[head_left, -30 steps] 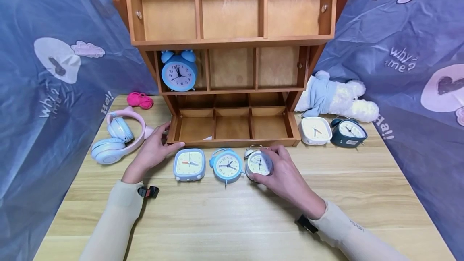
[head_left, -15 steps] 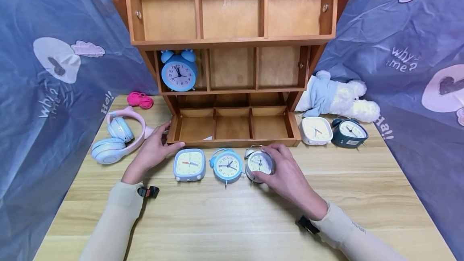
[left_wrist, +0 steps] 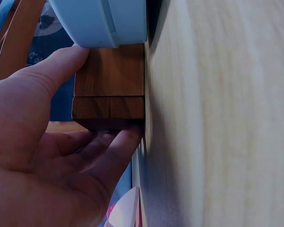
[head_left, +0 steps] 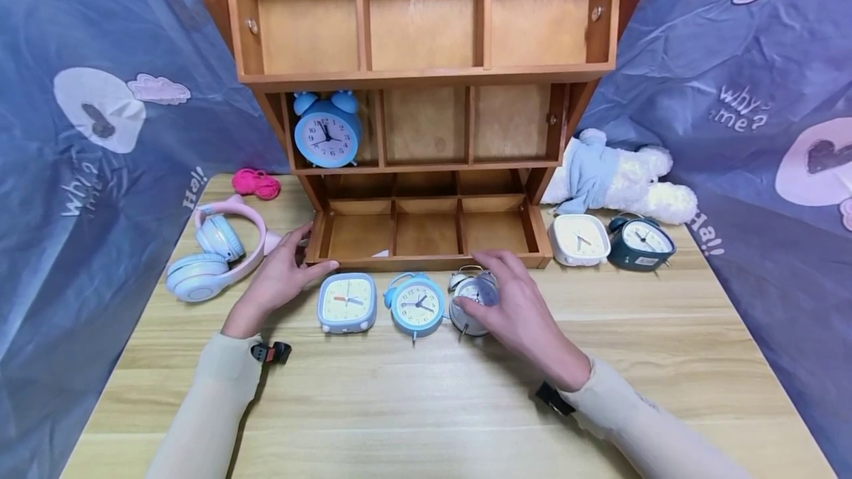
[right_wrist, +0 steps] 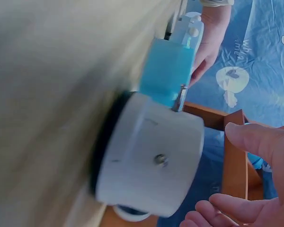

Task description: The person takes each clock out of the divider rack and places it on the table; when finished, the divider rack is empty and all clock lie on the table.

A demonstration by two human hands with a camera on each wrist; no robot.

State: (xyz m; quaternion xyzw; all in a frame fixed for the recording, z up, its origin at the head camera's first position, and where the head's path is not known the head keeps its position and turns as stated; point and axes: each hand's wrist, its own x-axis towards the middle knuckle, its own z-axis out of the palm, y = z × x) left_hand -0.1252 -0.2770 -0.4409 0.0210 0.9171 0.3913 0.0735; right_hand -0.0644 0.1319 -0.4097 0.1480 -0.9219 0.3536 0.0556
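Three alarm clocks lie face up before a tiered wooden shelf (head_left: 429,264). My right hand (head_left: 519,309) is over the rightmost, a grey-white twin-bell alarm clock (head_left: 471,322), with its thumb across part of the dial. The right wrist view shows the thumb and fingers apart from that clock. My left hand (head_left: 279,279) grips the lower left corner of the shelf, thumb on one side and fingers on the other (left_wrist: 114,153). To the right of that hand are a square blue alarm clock (head_left: 347,301) and a round light blue alarm clock (head_left: 418,305).
A blue twin-bell clock (head_left: 328,135) stands in the middle tier's left compartment. Headphones (head_left: 213,250) and pink yarn (head_left: 256,183) lie left on the table (head_left: 399,412). A white square clock (head_left: 579,239), a dark green clock (head_left: 641,244) and a plush toy (head_left: 619,172) lie right.
My right hand has let go of the grey-white alarm clock and risen a little off it. The clock stays in place. My left hand keeps its grip on the shelf corner.
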